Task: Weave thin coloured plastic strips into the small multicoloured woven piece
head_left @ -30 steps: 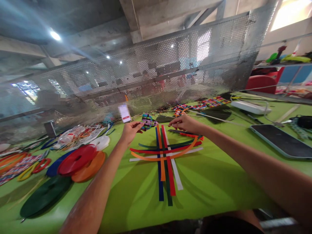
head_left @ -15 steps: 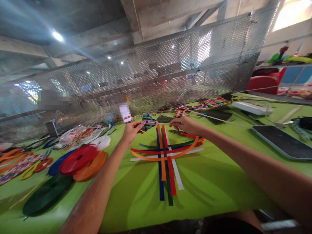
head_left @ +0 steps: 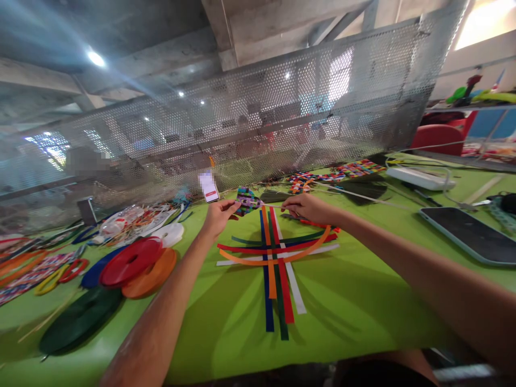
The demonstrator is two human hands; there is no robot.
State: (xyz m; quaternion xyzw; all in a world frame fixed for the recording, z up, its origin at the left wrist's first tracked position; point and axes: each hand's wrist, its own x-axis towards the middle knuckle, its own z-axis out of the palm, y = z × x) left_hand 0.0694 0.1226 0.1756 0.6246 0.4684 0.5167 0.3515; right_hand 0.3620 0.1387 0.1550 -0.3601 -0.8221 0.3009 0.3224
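A cross of coloured strips (head_left: 277, 257) in blue, orange, green, red and white lies woven on the green table (head_left: 346, 312). My left hand (head_left: 218, 215) is pinched on a thin pale strip (head_left: 271, 206) near a small woven multicoloured piece (head_left: 246, 200) at the far end of the cross. My right hand (head_left: 305, 206) is closed on the same thin strip's other part, just above the far ends of the upright strips. The strip runs taut between both hands.
Rolls of red (head_left: 129, 262), orange (head_left: 152, 274), dark green (head_left: 78, 321) and white (head_left: 171, 234) tape lie at the left. A phone (head_left: 209, 188) leans against the perforated metal screen (head_left: 282, 113). A tablet (head_left: 471, 235) and a power strip (head_left: 419, 177) lie at the right, woven mats (head_left: 342, 172) behind.
Both hands stay almost where they were at the far end of the cross; the view has shifted slightly, and the thin strip between the hands looks a little tighter.
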